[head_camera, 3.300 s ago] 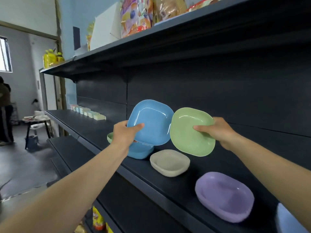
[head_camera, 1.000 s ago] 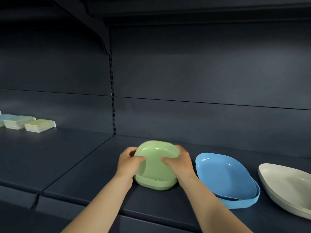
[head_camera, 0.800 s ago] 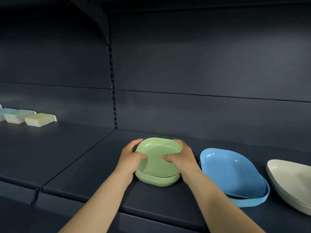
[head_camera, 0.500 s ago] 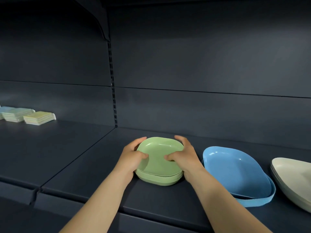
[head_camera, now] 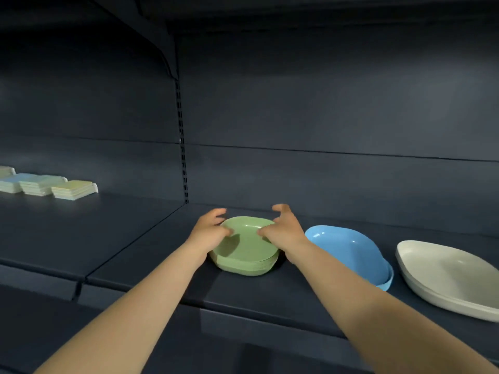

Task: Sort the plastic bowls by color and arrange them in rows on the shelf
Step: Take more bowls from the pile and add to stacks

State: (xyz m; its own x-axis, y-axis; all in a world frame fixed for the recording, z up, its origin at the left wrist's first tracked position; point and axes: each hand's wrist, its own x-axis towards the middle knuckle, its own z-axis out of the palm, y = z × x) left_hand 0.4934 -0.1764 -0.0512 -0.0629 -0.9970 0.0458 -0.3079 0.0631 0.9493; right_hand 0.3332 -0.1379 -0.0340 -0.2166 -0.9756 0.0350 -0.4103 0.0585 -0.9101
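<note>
A stack of green bowls point(head_camera: 245, 255) sits on the dark shelf point(head_camera: 129, 238), nested level. My left hand point(head_camera: 210, 230) is at its left rim and my right hand point(head_camera: 283, 230) at its right rim. Both thumbs touch the top bowl's inner edge, while the fingers are spread and raised off the far rim. To the right lie nested blue bowls point(head_camera: 348, 252), the upper one tilted. Further right lie cream bowls point(head_camera: 445, 276), cut off by the frame edge.
Low stacks of pastel square items point(head_camera: 73, 188) stand far left on the neighbouring shelf section. A slotted upright point(head_camera: 182, 147) divides the back panel. The shelf above hangs overhead. Bare shelf lies between the pastel stacks and the green bowls.
The top green bowl has settled flat into its stack. The fingers of both hands have lifted and spread away from the rim they gripped half a second ago.
</note>
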